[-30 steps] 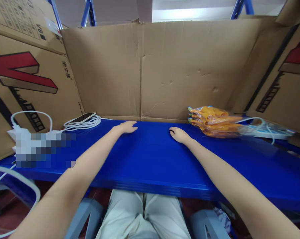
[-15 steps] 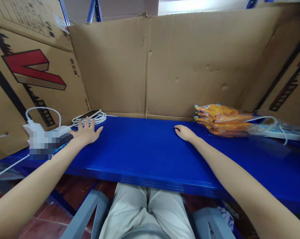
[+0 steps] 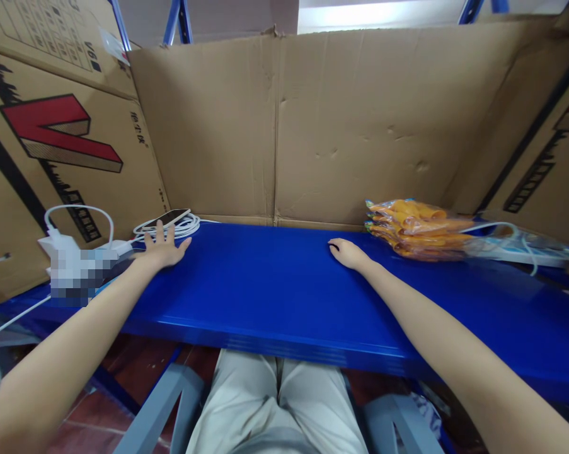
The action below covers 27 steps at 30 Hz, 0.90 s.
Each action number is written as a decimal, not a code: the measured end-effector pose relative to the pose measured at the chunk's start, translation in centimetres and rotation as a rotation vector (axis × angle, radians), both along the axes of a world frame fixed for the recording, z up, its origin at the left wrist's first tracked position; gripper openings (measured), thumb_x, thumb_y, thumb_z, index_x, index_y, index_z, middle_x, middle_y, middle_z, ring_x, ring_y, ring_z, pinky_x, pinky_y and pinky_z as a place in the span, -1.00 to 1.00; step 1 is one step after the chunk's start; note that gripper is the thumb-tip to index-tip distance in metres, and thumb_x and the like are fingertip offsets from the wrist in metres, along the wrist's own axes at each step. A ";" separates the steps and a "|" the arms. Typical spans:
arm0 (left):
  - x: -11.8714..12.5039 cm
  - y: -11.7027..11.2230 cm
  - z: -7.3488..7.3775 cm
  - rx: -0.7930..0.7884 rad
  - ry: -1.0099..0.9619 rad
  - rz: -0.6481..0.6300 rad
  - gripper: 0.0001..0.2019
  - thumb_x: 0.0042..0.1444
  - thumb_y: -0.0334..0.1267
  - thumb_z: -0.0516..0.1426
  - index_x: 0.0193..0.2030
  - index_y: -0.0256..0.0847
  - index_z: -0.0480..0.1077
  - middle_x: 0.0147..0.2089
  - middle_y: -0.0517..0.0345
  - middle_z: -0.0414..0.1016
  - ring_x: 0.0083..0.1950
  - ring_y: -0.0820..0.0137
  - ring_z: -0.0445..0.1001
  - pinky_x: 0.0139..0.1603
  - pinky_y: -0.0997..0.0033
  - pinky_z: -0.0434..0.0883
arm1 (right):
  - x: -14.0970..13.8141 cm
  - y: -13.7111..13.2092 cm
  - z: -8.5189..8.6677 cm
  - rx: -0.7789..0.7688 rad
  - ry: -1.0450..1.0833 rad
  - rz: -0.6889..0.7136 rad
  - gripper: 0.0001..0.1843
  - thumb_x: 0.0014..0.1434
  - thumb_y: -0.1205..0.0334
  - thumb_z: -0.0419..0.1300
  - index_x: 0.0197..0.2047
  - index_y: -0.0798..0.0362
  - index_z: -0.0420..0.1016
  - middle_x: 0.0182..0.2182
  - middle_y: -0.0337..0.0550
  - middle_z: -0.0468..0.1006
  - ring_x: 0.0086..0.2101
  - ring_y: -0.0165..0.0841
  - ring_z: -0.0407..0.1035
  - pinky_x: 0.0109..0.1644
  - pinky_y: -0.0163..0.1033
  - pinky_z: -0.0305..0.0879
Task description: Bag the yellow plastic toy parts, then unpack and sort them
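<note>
My left hand [image 3: 164, 249] lies flat on the blue table top [image 3: 275, 290] at the left, fingers spread, its fingertips just short of a phone [image 3: 167, 218] that rests on a coil of white cable [image 3: 183, 227]. Nothing is in it. My right hand [image 3: 346, 253] rests palm down near the middle of the table, fingers loosely curled, holding nothing. It lies a short way left of a stack of orange items in clear plastic bags [image 3: 414, 229].
Cardboard walls [image 3: 360, 126] enclose the table at the back and both sides. A white charger with cable [image 3: 60, 243] and a blurred-out object sit at the far left. A white cable and a bagged item [image 3: 520, 249] lie at the right. My knees are under the table's front edge.
My left hand has swept from the middle of the table to the left, ending beside the phone and cable coil. My right hand has stayed in place. The view shifted slightly.
</note>
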State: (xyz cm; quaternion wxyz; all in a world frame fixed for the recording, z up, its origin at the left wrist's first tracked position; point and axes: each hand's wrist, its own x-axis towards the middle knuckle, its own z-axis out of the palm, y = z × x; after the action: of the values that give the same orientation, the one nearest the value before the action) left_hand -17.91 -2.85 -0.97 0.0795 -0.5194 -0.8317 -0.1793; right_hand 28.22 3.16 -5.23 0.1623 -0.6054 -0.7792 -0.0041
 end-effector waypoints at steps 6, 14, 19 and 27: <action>5.5 1.2 1.7 -0.067 0.228 -0.235 -0.33 0.23 0.11 -0.18 0.42 -0.10 -0.13 0.48 -0.01 -0.32 0.45 -0.04 -0.31 0.27 -0.34 -0.08 | -0.4 -0.5 0.4 -0.022 -0.027 -0.016 -0.54 0.27 0.31 -0.10 0.15 0.23 0.39 0.17 0.06 0.37 0.17 -0.20 0.24 0.23 -0.19 0.13; 12.8 5.5 0.8 -0.465 0.265 -0.673 -0.36 0.24 0.07 -0.19 0.40 -0.17 -0.05 0.46 -0.01 -0.16 0.45 0.12 -0.15 0.31 -0.09 0.03 | -1.4 -0.7 2.7 0.010 -0.442 0.046 -0.60 0.29 0.28 -0.12 -0.03 0.23 0.47 -0.01 0.12 0.50 -0.01 -0.18 0.40 0.03 -0.20 0.26; 14.6 7.6 -0.2 -0.405 0.257 -0.718 -0.42 0.26 -0.01 -0.18 0.31 -0.29 0.13 0.36 -0.14 0.14 0.34 0.13 0.16 0.26 0.14 0.17 | -2.5 0.7 3.8 0.051 -0.651 0.148 -0.59 0.31 0.26 -0.14 -0.06 0.23 0.49 -0.05 0.15 0.52 -0.06 -0.17 0.43 -0.01 -0.18 0.25; 13.2 8.6 -2.1 -0.252 0.174 -0.773 -0.45 0.25 -0.08 -0.17 0.29 -0.34 0.17 0.34 -0.08 0.19 0.33 0.25 0.19 0.27 0.32 0.17 | -2.6 0.7 2.1 0.107 -0.426 -0.042 -0.59 0.32 0.31 -0.17 -0.05 0.25 0.46 -0.07 0.14 0.50 -0.04 -0.21 0.39 -0.01 -0.25 0.24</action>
State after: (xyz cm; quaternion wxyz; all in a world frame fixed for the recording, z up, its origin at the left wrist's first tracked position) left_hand -4.71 5.71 -3.10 0.0119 -0.8122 -0.5813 -0.0482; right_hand 25.64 3.87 -3.13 0.0257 -0.5977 -0.7816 -0.1767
